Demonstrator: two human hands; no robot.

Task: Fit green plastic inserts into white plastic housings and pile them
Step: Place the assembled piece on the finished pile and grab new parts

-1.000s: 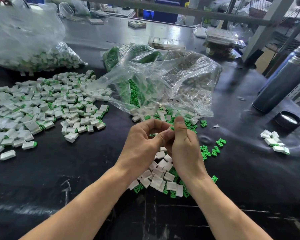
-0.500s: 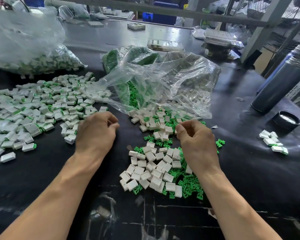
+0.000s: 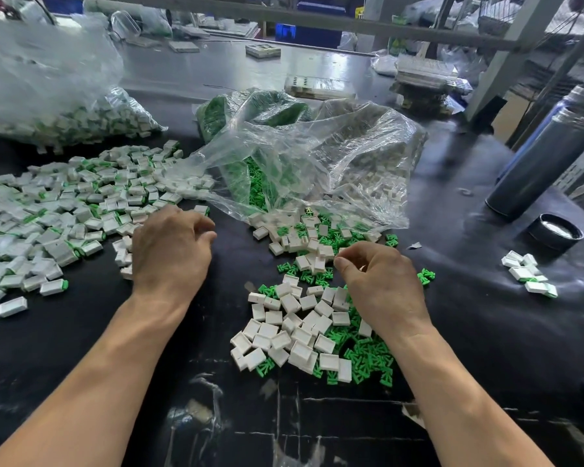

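Both hands hang low over the black table point(image 3: 486, 332). On the left lies the big pile of finished pieces point(image 3: 64, 210), white with a bit of green poking out, and behind it sits a clear bag of finished pieces point(image 3: 81, 119). At the near edge of that pile is the left hand point(image 3: 171, 251). Its fingers are loosely curled, and I see nothing in them. It looks as if a done piece has just gone on the pile, but I cannot be sure. In the middle, a crinkly open bag point(image 3: 317, 156) spills loose parts toward the person. White housings point(image 3: 290, 328) and green inserts point(image 3: 364, 358) lie mixed in a heap just below it. Above this heap is the right hand point(image 3: 381, 284). Its thumb and fingers are curled close together, as if to pinch, but I cannot tell if a small part is in there. So the step looks like the start of a new piece. Next, each hand needs one part, a white one and a green one, and the green one must be turned the right way to push in. Far right sit a few more finished pieces point(image 3: 528, 274), a dark cap point(image 3: 555, 230) and a tall grey bottle point(image 3: 547, 156).
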